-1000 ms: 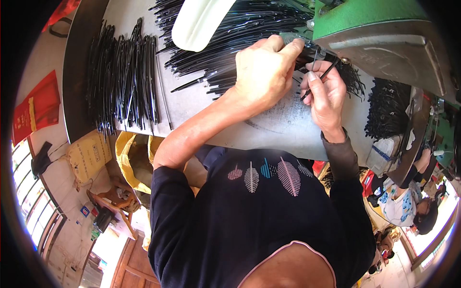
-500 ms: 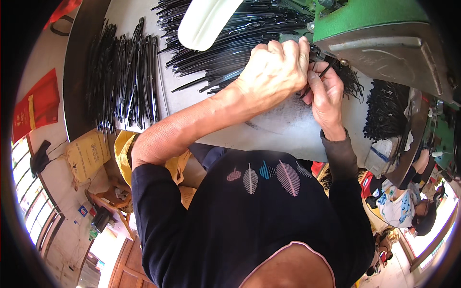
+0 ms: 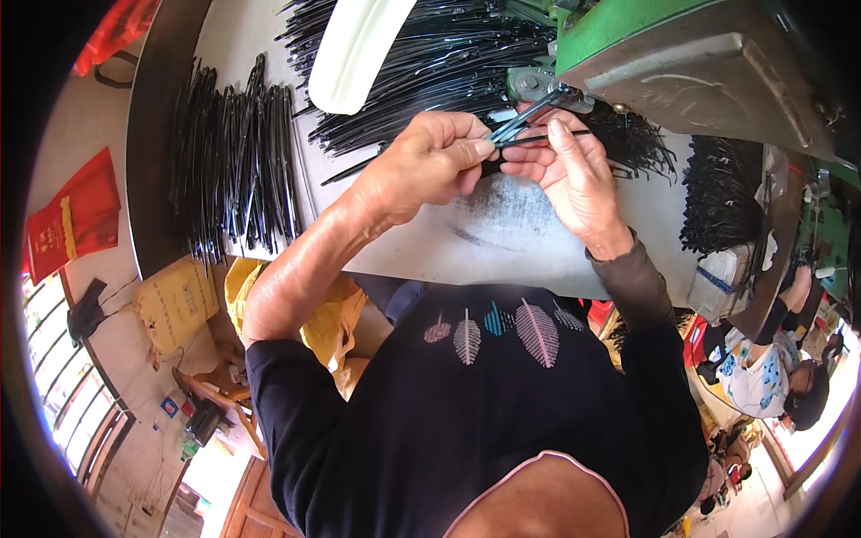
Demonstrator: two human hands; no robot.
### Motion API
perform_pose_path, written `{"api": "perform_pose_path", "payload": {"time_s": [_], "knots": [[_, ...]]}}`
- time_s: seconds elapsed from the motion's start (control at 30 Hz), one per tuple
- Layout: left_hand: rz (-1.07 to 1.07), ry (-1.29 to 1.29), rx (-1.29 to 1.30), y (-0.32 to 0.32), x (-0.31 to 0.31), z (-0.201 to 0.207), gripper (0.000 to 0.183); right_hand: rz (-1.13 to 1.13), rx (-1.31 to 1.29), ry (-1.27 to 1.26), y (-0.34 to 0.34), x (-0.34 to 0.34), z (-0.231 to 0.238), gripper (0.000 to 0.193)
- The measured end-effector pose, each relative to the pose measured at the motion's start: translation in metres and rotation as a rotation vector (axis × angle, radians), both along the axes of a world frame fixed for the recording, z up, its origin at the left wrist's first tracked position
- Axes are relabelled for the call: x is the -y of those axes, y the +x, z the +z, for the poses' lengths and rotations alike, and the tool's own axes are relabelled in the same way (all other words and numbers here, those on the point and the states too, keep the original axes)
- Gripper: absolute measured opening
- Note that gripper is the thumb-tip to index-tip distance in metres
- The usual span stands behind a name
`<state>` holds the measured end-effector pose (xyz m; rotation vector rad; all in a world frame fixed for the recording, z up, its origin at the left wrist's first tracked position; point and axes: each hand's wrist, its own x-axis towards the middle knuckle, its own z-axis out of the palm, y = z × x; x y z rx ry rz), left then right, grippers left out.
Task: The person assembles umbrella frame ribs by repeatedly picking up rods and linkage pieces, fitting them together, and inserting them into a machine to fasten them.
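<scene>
My left hand (image 3: 421,170) and my right hand (image 3: 574,175) meet over the grey worktable (image 3: 502,242). Both pinch thin black metal rods (image 3: 538,121) that join at a small black piece between the fingertips. The rods point up and right toward the green machine (image 3: 691,54). A large heap of black rods (image 3: 421,63) lies just beyond my hands.
A row of long black rods (image 3: 233,161) lies at the table's left. A pale curved plastic piece (image 3: 354,49) rests on the heap. More black parts (image 3: 717,193) pile at the right. Another person (image 3: 771,377) sits lower right. Yellow bags (image 3: 179,300) sit below the table.
My left hand has drawn back left and down from covering the right hand. The black rods between both hands are now in plain view, held nearer to me.
</scene>
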<state>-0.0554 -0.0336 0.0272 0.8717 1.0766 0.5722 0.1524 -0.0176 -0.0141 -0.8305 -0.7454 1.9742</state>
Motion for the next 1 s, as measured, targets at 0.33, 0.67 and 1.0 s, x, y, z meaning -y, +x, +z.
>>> {"api": "perform_pose_path", "payload": {"time_s": [0.33,0.67,1.0], "knots": [[-0.095,0.149,-0.154,-0.009,-0.006,0.009,0.027,0.089,-0.14,0.031,-0.005,-0.01,-0.002,0.033],[0.431,-0.167,0.375,-0.002,0.003,-0.012,0.033,-0.209,-0.258,0.046,0.048,-0.02,-0.015,0.026],[0.682,0.002,0.749,0.054,-0.022,-0.023,0.022,-0.26,-0.235,0.132,0.048,-0.027,-0.015,0.027]]}}
